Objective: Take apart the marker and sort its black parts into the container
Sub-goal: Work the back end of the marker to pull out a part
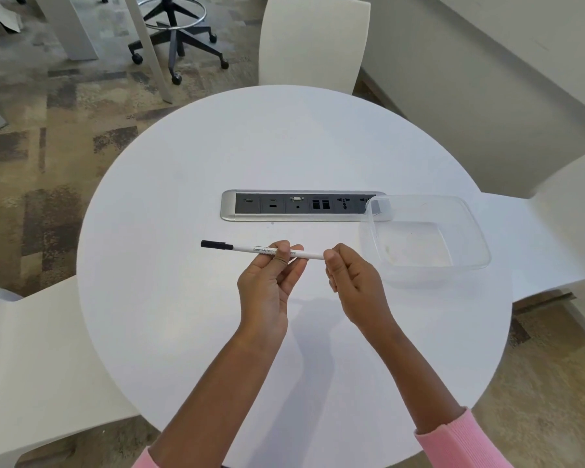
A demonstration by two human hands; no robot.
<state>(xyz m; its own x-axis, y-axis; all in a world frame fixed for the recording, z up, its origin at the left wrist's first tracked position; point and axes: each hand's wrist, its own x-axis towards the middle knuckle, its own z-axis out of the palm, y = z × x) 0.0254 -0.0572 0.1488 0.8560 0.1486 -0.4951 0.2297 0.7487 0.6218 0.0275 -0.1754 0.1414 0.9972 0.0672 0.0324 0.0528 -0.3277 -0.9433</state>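
A slim white marker (247, 248) with a black cap (217, 245) on its left end is held level above the round white table (183, 298). My left hand (267, 282) pinches the barrel near its middle, covering part of the printed text. My right hand (352, 282) is closed around the marker's right end, which is hidden by the fingers. A clear plastic container (426, 238) sits on the table just right of my right hand, with nothing black inside.
A silver power and data socket strip (298, 206) is set into the table behind the marker; the container overlaps its right end. White chairs stand at the far side (313, 42), left (31, 349) and right (568, 211). A black office chair base (179, 38) is on the carpet.
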